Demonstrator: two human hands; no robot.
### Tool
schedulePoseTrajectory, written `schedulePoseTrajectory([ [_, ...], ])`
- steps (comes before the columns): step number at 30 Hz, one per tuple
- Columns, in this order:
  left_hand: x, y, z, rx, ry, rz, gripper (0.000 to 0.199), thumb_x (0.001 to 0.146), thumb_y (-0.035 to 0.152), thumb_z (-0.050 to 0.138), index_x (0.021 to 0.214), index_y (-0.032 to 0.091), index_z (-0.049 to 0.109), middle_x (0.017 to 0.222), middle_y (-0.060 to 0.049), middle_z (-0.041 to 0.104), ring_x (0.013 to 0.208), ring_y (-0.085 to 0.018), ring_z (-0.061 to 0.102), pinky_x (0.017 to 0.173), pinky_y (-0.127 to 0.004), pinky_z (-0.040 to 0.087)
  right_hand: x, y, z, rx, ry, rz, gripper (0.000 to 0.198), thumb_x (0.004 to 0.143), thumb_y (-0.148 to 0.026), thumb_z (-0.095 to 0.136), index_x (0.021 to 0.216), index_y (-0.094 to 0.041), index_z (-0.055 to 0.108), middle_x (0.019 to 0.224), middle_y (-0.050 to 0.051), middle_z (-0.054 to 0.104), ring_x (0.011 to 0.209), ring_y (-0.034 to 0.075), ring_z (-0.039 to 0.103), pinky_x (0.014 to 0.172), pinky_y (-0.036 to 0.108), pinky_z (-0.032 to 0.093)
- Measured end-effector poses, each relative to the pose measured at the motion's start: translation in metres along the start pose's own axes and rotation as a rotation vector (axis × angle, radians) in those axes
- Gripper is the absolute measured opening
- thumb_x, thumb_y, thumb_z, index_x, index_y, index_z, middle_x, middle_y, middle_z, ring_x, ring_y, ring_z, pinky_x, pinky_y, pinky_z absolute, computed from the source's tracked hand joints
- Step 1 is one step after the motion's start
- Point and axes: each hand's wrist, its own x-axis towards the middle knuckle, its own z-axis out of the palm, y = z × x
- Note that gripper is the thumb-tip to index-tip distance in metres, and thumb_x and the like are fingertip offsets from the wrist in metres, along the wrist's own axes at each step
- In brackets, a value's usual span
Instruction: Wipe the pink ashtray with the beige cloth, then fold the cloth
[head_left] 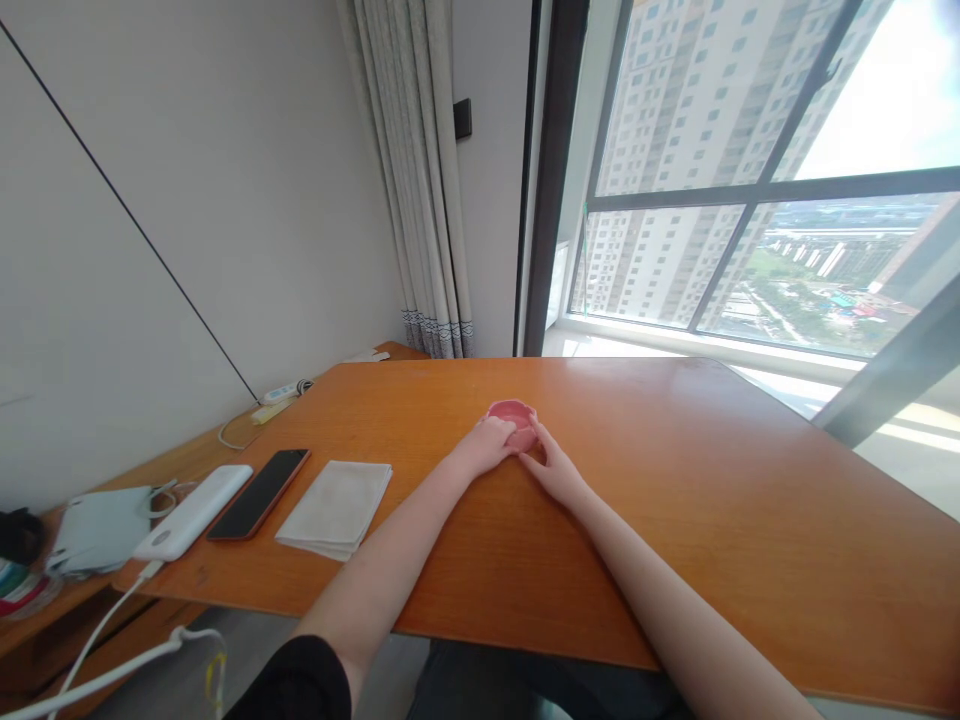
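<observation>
A small pink bowl [511,410] with a wavy rim stands on the wooden table [675,500], in front of me. My left hand [486,445] grips its left near side, the fingers closed over the rim with a tip reaching inside. On the other side, my right hand [553,468] has its fingers against the bowl's right wall and the thumb at the near edge. The fingers of both hands partly cover the bowl. I see nothing inside it.
Left of my left arm lie a folded grey cloth [337,505], a dark-screened phone [260,494] and a white power bank [195,512] with a cable plugged in. A power strip [283,392] sits by the wall. Beyond the table is a large window [675,270].
</observation>
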Motion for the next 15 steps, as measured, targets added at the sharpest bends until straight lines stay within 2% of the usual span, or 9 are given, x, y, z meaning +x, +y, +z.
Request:
schedulePoseTrajectory([
  [5, 0.000, -0.005, 0.004, -0.011, 0.025, 0.032, 0.012, 0.078, 0.028, 0.059, 0.079, 0.016, 0.061, 0.088, -0.008, 0.066, 0.087, -0.021, 0.059, 0.086, -0.035, 0.042, 0.001, 0.002, 0.000, -0.058, -0.005, 0.035, 0.065, 0.076, -0.032, 0.055, 0.138, -0.025, 0.036, 0.145, 0.005, 0.035, 0.136, 0.022, 0.026, 0.113, 0.045, 0.020],
  [10, -0.003, -0.002, 0.009, -0.093, 0.058, 0.061, 0.021, 0.081, 0.036, 0.055, 0.083, 0.017, 0.063, 0.092, -0.009, 0.065, 0.093, -0.023, 0.058, 0.091, -0.039, 0.040, -0.001, 0.005, 0.001, -0.076, 0.021, 0.004, 0.062, 0.076, -0.032, 0.056, 0.135, -0.025, 0.037, 0.141, 0.005, 0.041, 0.134, 0.022, 0.032, 0.113, 0.044, 0.022],
  [12, -0.010, -0.003, 0.005, -0.210, 0.130, 0.062, 0.030, 0.081, 0.039, 0.056, 0.101, 0.018, 0.060, 0.107, -0.010, 0.062, 0.104, -0.023, 0.055, 0.094, -0.038, 0.040, -0.001, 0.005, 0.001, -0.061, 0.004, 0.011, 0.062, 0.076, -0.033, 0.056, 0.135, -0.026, 0.037, 0.140, 0.005, 0.042, 0.132, 0.022, 0.034, 0.112, 0.044, 0.024],
  [15, -0.036, -0.019, -0.013, -0.349, 0.298, -0.027, 0.052, 0.082, 0.041, 0.052, 0.129, 0.021, 0.041, 0.132, -0.009, 0.048, 0.120, -0.020, 0.046, 0.100, -0.034, 0.037, -0.002, 0.004, 0.000, -0.067, 0.007, 0.049, 0.062, 0.075, -0.031, 0.056, 0.134, -0.026, 0.038, 0.140, 0.005, 0.043, 0.131, 0.022, 0.036, 0.111, 0.045, 0.025],
])
